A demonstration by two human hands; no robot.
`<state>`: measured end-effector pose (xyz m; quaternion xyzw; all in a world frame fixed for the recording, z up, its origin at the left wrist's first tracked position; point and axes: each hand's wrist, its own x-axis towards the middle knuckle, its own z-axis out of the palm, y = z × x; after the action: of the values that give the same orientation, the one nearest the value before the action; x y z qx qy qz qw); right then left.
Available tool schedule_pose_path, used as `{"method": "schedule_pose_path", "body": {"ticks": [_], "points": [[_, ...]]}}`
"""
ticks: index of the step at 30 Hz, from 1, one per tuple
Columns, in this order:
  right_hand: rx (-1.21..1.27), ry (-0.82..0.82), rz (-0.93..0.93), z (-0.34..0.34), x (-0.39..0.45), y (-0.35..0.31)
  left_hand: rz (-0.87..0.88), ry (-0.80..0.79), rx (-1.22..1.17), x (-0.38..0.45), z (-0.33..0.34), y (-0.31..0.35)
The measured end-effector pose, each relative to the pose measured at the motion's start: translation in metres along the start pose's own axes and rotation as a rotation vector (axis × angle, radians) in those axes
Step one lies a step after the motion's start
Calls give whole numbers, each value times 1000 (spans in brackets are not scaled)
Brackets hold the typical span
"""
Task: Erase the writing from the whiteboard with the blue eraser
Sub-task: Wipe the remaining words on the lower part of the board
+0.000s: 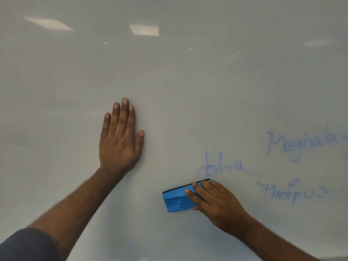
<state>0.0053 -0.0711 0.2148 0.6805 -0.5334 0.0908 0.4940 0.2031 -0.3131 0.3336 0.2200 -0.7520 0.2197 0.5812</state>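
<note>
The whiteboard [169,76] fills the whole view. My right hand [216,201] grips the blue eraser [176,199] and presses its dark felt edge against the board at the lower middle. Just above the eraser stands blue handwriting [224,166], partly wiped on its left. More blue words sit to the right: one upper word [301,143] running off the edge and one lower word [293,191]. My left hand [120,138] lies flat on the board left of centre, fingers together and pointing up, holding nothing.
Ceiling lights reflect in the board's glossy upper part [144,30]. The left and upper areas of the board carry no visible writing. A dark sleeve [28,245] shows at the bottom left corner.
</note>
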Motion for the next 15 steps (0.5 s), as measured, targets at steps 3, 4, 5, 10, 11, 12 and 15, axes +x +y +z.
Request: {"method": "schedule_pose_path", "body": {"ticks": [3,4,5,10,11,12,15], "points": [[-4,59,59,-22,17,28,2,16,2,0,1,2],[-1,83,94,-32,28,38,3,17,2,0,0,3],[0,108,135,-42,41,49,0,15,1,0,0,4],[63,214,321,-61,77,71,8,27,-44,6,-7,19],[73,228,337,-58,75,67,48,38,-51,11,-7,26],[73,230,340,-54,71,62,84,49,-60,18,-6,35],[36,168,249,-38,41,45,120,54,-102,34,-2,62]]}}
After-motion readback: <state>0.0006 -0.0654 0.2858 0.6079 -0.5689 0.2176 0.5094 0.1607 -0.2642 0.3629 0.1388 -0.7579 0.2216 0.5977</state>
